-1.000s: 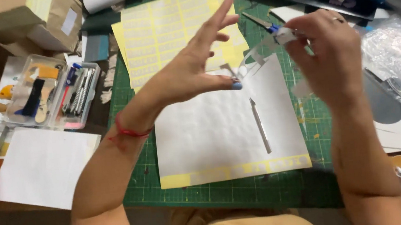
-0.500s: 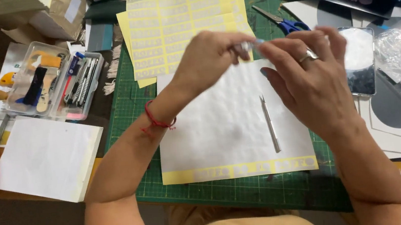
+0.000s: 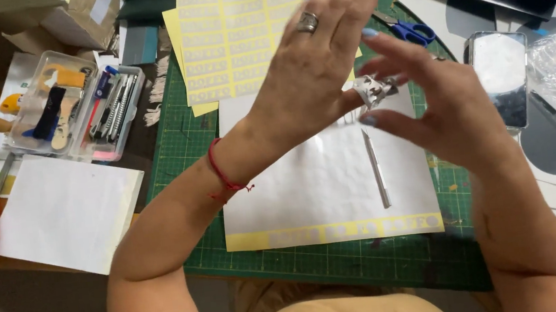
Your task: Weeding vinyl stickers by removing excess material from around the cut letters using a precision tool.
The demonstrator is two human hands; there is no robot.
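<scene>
Right hand (image 3: 452, 113) fingers pinch a crumpled, seemingly sticky film scrap (image 3: 374, 89); left hand (image 3: 313, 63) fingers splayed flat.

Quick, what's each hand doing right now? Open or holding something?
Left hand: open, fingers spread, its thumb side touching the crumpled scrap.
Right hand: pinching the crumpled scrap between fingertips, above the white sheet.

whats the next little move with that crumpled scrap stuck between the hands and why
Probably pull the crumpled scrap free of the left hand with the right hand. It sits pinched where both hands meet above the white sheet, looks bunched like sticky waste, and the craft knife lies unused on the sheet.
</scene>
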